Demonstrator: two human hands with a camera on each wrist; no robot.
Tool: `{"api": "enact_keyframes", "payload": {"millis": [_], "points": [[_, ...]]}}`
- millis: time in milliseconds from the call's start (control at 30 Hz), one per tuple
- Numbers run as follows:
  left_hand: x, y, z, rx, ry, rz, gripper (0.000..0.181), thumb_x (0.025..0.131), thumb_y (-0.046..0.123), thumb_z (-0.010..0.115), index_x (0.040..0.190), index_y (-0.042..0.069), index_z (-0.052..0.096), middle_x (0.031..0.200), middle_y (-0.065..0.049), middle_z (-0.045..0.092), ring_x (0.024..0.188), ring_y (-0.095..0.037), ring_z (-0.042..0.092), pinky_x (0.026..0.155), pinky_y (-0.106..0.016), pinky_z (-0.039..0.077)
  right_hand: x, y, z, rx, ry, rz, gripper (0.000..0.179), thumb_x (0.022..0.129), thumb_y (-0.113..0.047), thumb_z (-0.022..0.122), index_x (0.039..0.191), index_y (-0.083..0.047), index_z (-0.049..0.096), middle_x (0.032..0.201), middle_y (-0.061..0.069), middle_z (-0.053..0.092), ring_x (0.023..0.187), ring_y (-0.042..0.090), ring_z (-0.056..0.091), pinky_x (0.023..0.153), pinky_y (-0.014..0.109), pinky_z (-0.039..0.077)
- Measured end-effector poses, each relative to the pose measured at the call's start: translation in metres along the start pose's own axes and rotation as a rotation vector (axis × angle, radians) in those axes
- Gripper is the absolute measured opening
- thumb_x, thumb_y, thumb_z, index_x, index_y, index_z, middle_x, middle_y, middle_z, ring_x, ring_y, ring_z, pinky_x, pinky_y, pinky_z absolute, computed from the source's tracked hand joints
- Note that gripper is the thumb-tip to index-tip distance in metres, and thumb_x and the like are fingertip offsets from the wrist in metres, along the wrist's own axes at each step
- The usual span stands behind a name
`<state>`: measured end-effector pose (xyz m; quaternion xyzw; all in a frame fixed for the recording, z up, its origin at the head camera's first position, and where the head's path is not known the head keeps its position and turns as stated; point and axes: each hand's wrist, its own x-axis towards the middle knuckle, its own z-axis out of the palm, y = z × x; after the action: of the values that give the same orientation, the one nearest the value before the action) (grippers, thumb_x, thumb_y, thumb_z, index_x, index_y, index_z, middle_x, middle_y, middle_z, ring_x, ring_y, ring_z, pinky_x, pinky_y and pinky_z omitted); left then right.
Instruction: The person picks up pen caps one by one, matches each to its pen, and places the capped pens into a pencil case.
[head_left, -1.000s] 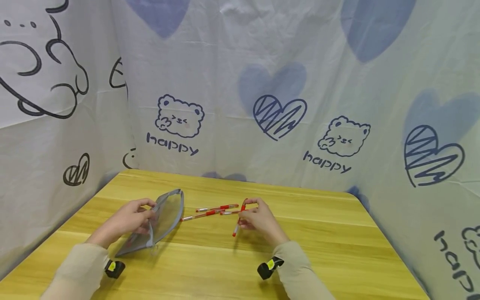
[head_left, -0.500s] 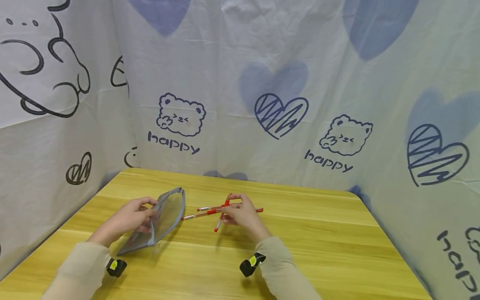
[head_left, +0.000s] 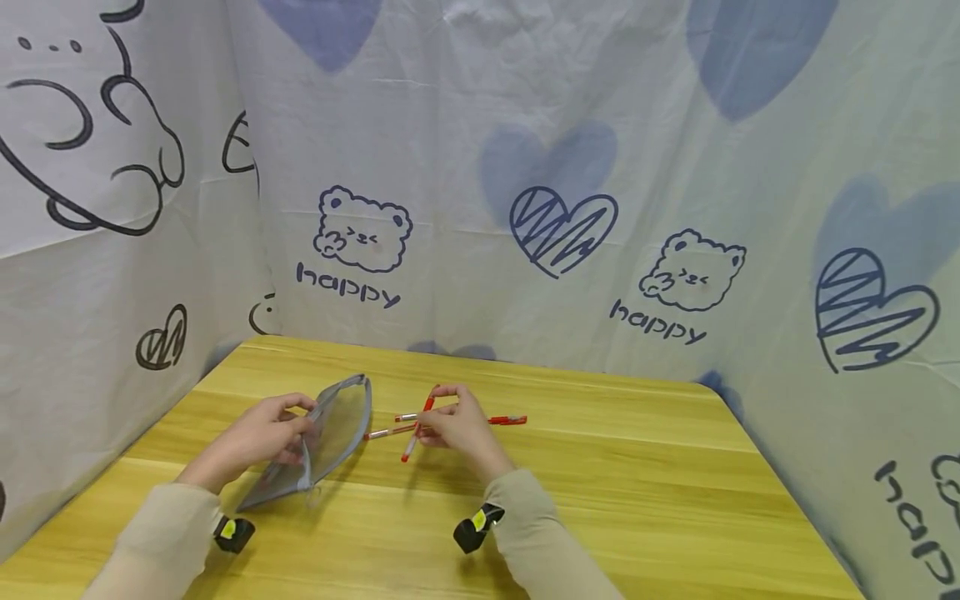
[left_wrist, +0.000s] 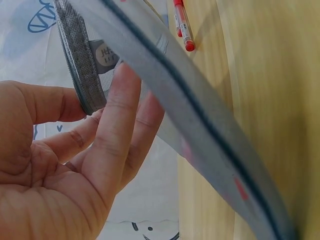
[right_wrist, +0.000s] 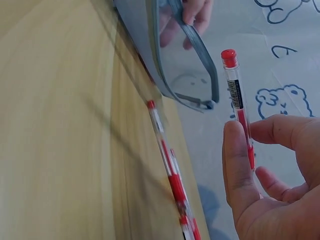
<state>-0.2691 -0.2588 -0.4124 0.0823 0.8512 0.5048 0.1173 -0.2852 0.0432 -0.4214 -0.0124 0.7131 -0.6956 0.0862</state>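
My left hand (head_left: 258, 433) pinches the zip edge of a grey, see-through mesh pouch (head_left: 343, 425), which stands tilted on the table with its mouth facing right. In the left wrist view the thumb lies on one side of the zip band (left_wrist: 82, 75), with fingers on the other. A red gel pen (right_wrist: 234, 85) is pinched between the thumb and fingers of my right hand (head_left: 461, 429), its end pointing up in the right wrist view. Beneath that hand several more red pens (head_left: 508, 420) lie on the table, partly hidden by it.
The wood-grain table (head_left: 630, 475) ends at a white cloth backdrop (head_left: 450, 283) printed with hearts and bears. Cloth also hangs at the left and right sides. Each wrist wears a small black camera (head_left: 471, 533).
My right hand has moved left with the pen, over the pens on the table and closer to the pouch. The left hand and the pouch stay nearly where they were.
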Motion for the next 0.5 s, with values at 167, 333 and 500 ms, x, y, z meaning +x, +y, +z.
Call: {"api": "enact_keyframes", "payload": {"millis": [167, 333, 500], "points": [[0.002, 0.0, 0.001, -0.004, -0.001, 0.005, 0.047, 0.111, 0.012, 0.05, 0.154, -0.008, 0.043, 0.123, -0.028, 0.071, 0.089, -0.022, 0.073, 0.078, -0.042, 0.066, 0.004, 0.0, 0.017, 0.015, -0.002, -0.004, 0.05, 0.099, 0.002, 0.073, 0.141, 0.0, 0.048, 0.098, 0.012, 0.065, 0.066, 0.014, 0.069, 0.065, 0.028, 0.064], [0.001, 0.001, 0.002, -0.012, -0.007, 0.011, 0.045, 0.11, 0.011, 0.05, 0.151, -0.008, 0.045, 0.124, -0.029, 0.071, 0.091, -0.023, 0.074, 0.078, -0.041, 0.066, 0.008, 0.002, 0.039, 0.028, -0.002, -0.015, 0.044, 0.098, 0.003, 0.072, 0.136, -0.003, 0.051, 0.099, 0.013, 0.067, 0.066, 0.014, 0.07, 0.063, 0.027, 0.063], [-0.001, 0.002, 0.002, -0.009, -0.004, 0.01, 0.044, 0.111, 0.011, 0.05, 0.15, -0.008, 0.046, 0.123, -0.028, 0.072, 0.088, -0.022, 0.072, 0.078, -0.042, 0.066, 0.013, 0.006, 0.06, 0.036, 0.006, -0.035, 0.041, 0.098, 0.004, 0.072, 0.132, -0.006, 0.052, 0.095, 0.01, 0.066, 0.063, 0.014, 0.069, 0.064, 0.028, 0.064]]}}
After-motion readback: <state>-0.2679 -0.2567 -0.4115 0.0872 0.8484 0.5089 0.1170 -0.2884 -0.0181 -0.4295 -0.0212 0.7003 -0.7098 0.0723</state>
